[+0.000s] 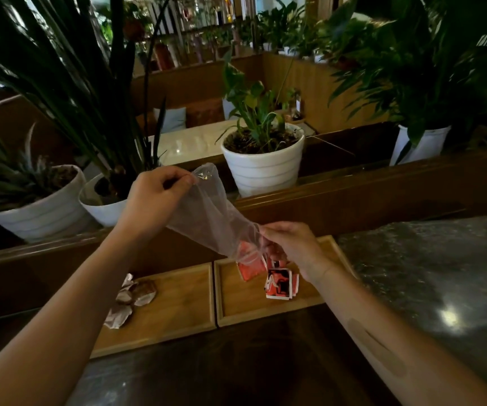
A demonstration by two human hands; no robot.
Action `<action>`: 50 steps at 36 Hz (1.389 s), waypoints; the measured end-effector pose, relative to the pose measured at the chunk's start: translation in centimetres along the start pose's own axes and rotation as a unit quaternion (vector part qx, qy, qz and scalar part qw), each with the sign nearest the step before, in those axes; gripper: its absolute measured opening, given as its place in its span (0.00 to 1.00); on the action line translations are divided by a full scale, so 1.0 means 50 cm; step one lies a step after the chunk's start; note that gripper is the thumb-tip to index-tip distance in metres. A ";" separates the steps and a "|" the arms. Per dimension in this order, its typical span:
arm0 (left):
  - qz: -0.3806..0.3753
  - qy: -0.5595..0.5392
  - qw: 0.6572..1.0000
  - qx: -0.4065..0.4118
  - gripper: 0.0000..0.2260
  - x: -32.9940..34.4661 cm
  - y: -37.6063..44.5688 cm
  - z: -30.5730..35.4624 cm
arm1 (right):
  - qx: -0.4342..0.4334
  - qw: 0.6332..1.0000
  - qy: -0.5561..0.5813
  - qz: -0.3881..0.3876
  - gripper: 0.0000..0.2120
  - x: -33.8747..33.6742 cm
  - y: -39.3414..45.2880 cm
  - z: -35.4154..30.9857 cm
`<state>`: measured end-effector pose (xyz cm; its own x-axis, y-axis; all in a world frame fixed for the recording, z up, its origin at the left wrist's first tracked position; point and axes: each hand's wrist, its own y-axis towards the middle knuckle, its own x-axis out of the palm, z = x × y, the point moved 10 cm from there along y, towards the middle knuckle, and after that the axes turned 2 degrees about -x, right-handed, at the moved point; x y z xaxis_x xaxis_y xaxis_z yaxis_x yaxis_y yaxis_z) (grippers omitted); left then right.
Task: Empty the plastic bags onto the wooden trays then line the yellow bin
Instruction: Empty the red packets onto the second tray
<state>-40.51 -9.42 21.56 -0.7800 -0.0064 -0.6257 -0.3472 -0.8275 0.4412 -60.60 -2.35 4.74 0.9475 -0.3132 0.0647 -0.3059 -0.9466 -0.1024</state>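
I hold a clear plastic bag (210, 218) upside down over the right wooden tray (245, 306). My left hand (154, 197) pinches the bag's raised closed end. My right hand (292, 244) grips its lower open mouth, where a red packet (249, 259) shows through the plastic. More red, black and white packets (280, 284) lie on the right tray under the bag. The left wooden tray (177, 309) holds several brown and white wrapped sweets (132, 300). No yellow bin is in view.
Both trays sit side by side on a dark counter against a raised wooden ledge (353, 186). White plant pots (262, 162) stand on that ledge behind the trays. A crinkled clear plastic sheet (429, 265) lies on the counter at the right.
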 end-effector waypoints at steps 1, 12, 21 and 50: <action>0.000 -0.007 1.000 0.002 0.06 -0.004 -0.002 0.000 | -0.001 1.000 0.001 0.003 0.05 0.000 -0.001 -0.001; 0.044 -0.102 0.993 -0.041 0.08 -0.049 -0.042 -0.048 | -0.046 0.998 0.040 -0.010 0.09 0.002 -0.052 -0.038; 0.016 -0.208 0.972 -0.106 0.06 -0.007 -0.114 -0.125 | -0.096 0.989 -0.095 0.059 0.05 -0.024 -0.134 -0.086; -0.365 -0.306 0.878 -0.054 0.08 0.381 -0.377 0.031 | 0.116 0.974 -0.178 0.081 0.12 -0.160 -0.531 0.090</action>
<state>-49.61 6.92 2.33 -0.5143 0.8233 -0.2403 -0.8456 -0.5335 -0.0178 -59.64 25.63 2.48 0.8730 -0.3716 -0.3159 -0.4646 -0.8306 -0.3069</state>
